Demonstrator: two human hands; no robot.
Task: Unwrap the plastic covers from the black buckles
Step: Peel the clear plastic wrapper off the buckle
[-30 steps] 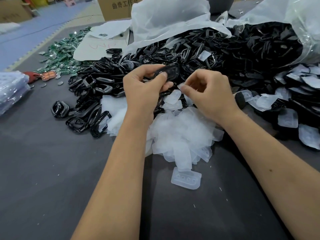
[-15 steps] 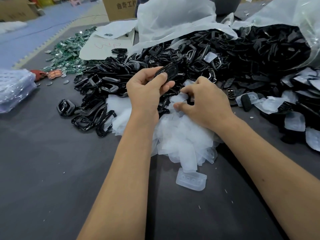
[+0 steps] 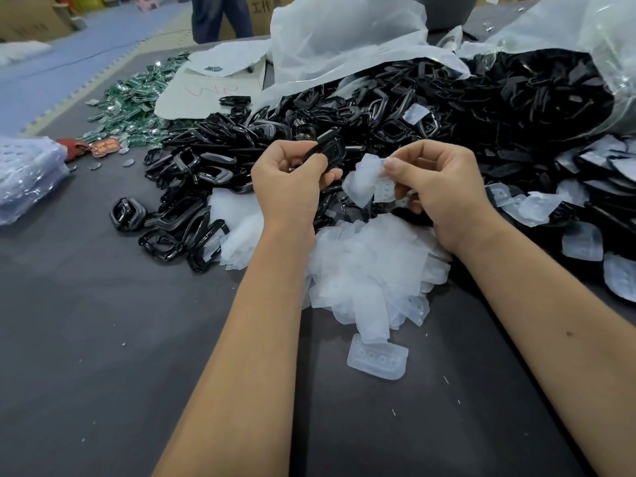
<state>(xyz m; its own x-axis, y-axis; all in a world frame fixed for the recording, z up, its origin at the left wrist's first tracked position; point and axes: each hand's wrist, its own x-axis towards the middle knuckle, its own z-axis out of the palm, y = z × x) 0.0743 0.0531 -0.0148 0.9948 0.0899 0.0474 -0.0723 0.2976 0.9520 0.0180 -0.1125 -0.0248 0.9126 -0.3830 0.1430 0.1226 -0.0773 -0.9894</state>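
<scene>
The fingers of the left hand are curled round a black buckle, which is pinched between thumb and forefinger and held above the heap. The fingers of the right hand are pinched on a frosted plastic cover, held just beside the buckle but apart from it, so the cover appears to be off this piece already.

The step in hand is judged to be the end of one unwrapping: buckle bared, cover freed. Two separate releases are called for next — the cover onto the pile of shed covers lying directly beneath the hands, and the bare buckle onto the heap of unwrapped buckles to the left. After that a fresh wrapped buckle is to be picked from the covered ones at the right edge (many are seen there, so the task is judged far from done).

As for containers, a large clear plastic bag lies open at the upper right, and a dense black mass of buckles is seen inside and spilling from its mouth; whether those are wrapped cannot be told. A second pale bag is draped over the back of the heap — its contents are hidden. A stack of clear bagged items rests at the far left on the dark table, contents unclear.
</scene>
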